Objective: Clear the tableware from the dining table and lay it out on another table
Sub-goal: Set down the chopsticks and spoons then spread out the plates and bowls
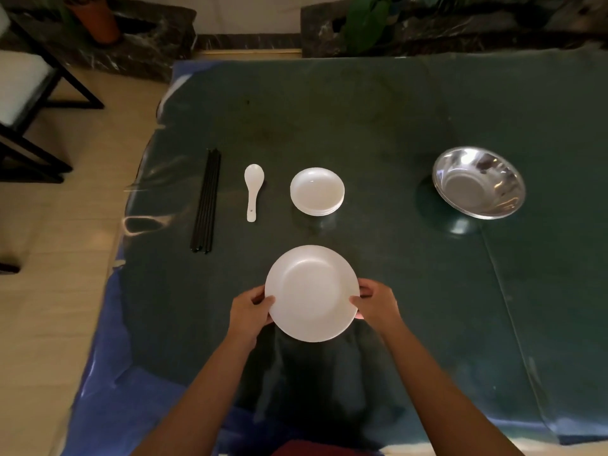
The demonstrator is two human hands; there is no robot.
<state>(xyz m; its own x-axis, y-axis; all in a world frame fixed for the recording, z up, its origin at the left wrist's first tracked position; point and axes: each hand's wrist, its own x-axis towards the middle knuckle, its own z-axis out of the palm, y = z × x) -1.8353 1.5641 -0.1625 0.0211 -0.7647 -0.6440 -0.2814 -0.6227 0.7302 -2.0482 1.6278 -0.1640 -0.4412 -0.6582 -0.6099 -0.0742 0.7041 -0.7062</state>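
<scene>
Head view: a round, smooth white plate (311,292) with a shallow well, held level near the front middle of the worktop (378,126). Left hand (250,307) on its left rim, right hand (375,304) on its right rim; fingers (357,302) of both curled and pinching the rim, thumbs on top. Whether resting on the surface or just above it, cannot tell.

Worktop covered by dark green cloth under a glossy clear sheet, wrinkled and reflecting at the left edge, with blue cover showing at the left and front.

Beyond the plate, a stack of small white saucers (317,191), round and matte. To their left a white ceramic spoon (253,189), bowl end far, handle toward the person. Further left, black chopsticks (206,200) in a thin bundle, long axis near to far, close to the left edge. Far right, shiny steel bowls (478,182), nested, well apart from everything.

Much bare cloth behind the row and between saucers and steel bowls.
</scene>
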